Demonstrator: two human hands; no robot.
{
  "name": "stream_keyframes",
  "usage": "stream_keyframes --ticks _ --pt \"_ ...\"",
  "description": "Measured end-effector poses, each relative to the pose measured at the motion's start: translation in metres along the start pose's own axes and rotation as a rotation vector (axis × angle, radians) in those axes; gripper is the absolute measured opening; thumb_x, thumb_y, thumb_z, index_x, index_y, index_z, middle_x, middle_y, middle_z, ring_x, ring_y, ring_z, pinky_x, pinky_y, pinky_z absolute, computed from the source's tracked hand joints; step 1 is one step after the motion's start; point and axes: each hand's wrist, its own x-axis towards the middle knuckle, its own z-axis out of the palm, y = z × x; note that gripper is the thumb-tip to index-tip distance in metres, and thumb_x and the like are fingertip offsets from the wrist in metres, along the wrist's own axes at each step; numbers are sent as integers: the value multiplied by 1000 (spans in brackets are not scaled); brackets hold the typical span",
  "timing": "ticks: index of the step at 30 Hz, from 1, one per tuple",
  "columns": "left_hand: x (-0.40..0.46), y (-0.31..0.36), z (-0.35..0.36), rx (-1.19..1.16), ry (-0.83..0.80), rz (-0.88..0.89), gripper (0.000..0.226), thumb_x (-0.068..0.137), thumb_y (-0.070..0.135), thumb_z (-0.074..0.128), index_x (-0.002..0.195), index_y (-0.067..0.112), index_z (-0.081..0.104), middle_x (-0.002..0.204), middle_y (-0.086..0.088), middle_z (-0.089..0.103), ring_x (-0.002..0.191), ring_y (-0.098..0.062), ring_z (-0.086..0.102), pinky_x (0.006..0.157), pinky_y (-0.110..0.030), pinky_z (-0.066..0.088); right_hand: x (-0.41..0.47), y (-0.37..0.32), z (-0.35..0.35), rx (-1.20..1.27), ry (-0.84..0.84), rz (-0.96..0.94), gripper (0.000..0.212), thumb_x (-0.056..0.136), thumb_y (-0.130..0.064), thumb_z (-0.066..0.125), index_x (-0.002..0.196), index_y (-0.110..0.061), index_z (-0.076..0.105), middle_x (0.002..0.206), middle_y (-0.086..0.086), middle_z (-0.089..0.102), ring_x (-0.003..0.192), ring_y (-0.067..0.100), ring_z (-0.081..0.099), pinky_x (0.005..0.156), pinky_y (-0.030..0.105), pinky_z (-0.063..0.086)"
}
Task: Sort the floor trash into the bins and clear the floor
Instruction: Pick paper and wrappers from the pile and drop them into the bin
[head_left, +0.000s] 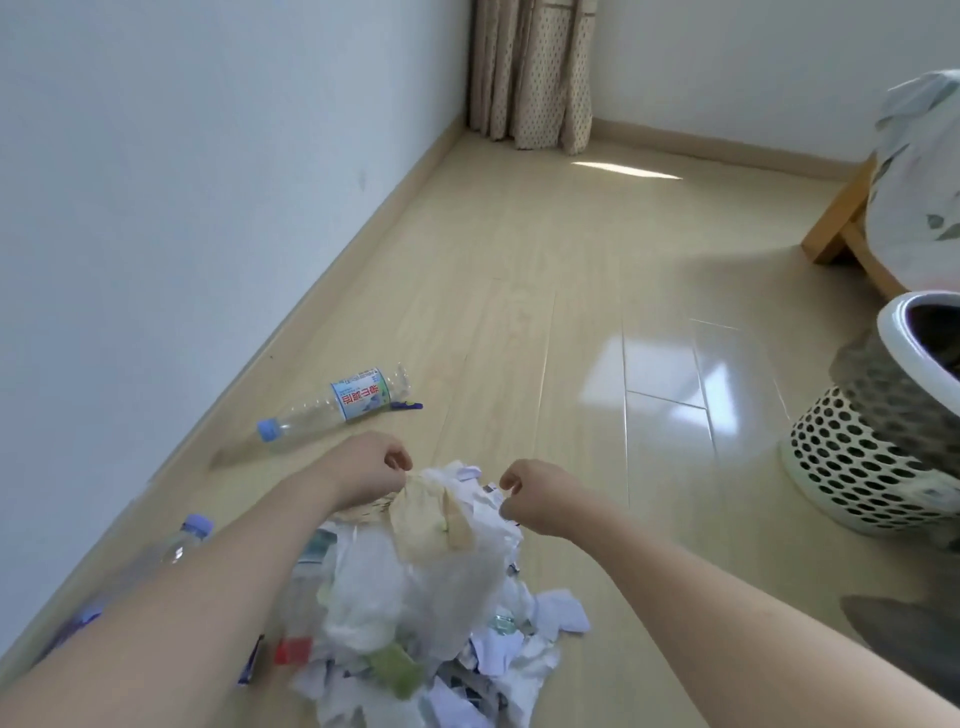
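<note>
A heap of floor trash lies in front of me: crumpled white paper, thin clear plastic, scraps of wrapper. Both hands hold up a thin translucent plastic bag above the heap. My left hand pinches the bag's left edge. My right hand pinches its right edge. A clear plastic bottle with a blue cap and blue label lies on the floor beyond my left hand, near the wall. A second clear bottle lies partly hidden under my left forearm.
A white perforated bin with a grey liner stands at the right. Behind it stands a wooden bed frame with patterned bedding. The white wall runs along the left, and a curtain hangs in the far corner.
</note>
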Motion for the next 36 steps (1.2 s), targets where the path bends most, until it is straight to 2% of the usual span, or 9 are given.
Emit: stream_keyframes --ticks 4,8,11,14,17,22,27,32,36 --pt "16 -12 25 79 -196 83 42 73 30 62 108 53 62 128 18 48 120 -10 38 102 -28 32 11 21 31 -3 -139 55 45 79 -25 66 122 -24 53 105 -6 54 75 9 54 62 22 43" --pt "18 -2 44 253 -283 170 69 70 33 57 132 59 40 140 18 31 129 -15 25 101 -31 21 20 29 43 -39 -93 70 6 81 -16 57 81 -21 54 80 -6 53 63 11 50 54 22 40" --pt "20 8 53 347 -160 259 60 85 25 49 136 55 39 144 14 30 131 -18 25 104 -33 18 22 32 43 -85 -30 54 21 85 -14 48 67 -24 45 73 -8 49 63 11 46 52 22 35" --pt "23 13 56 454 -103 306 37 95 32 46 129 44 53 143 12 36 131 -20 27 106 -36 17 17 32 41 -47 16 67 22 87 -14 45 67 -22 43 72 -6 49 61 12 43 51 24 33" --pt "24 15 49 526 -15 333 21 93 35 51 109 33 66 133 12 48 127 -18 34 104 -37 20 7 27 30 -29 46 66 22 91 -19 45 69 -20 44 73 -4 52 60 13 43 50 25 33" --pt "4 18 21 308 209 353 6 86 32 59 81 34 62 109 15 59 114 -11 44 98 -29 24 -20 15 11 -19 157 -31 20 92 -21 48 74 -13 53 76 -4 56 65 16 48 57 28 39" --pt "-35 30 -8 292 261 269 11 91 27 49 84 28 56 83 9 62 82 -16 57 63 -26 40 -58 -5 -5 -2 269 -135 19 93 -21 51 83 -9 62 68 -11 53 62 13 48 56 25 39" --pt "-75 60 -29 612 172 170 10 93 18 44 89 23 50 102 -1 61 83 -21 52 63 -28 37 -104 -21 -30 -62 355 -257 19 95 -21 49 80 -15 59 68 -8 54 64 16 51 57 27 40" --pt "-101 102 -35 561 284 101 12 92 15 43 95 15 54 103 -7 61 78 -25 52 62 -30 39 -144 -12 -61 -126 330 -281 17 93 -19 50 82 -12 61 77 -5 59 72 18 54 62 28 42"
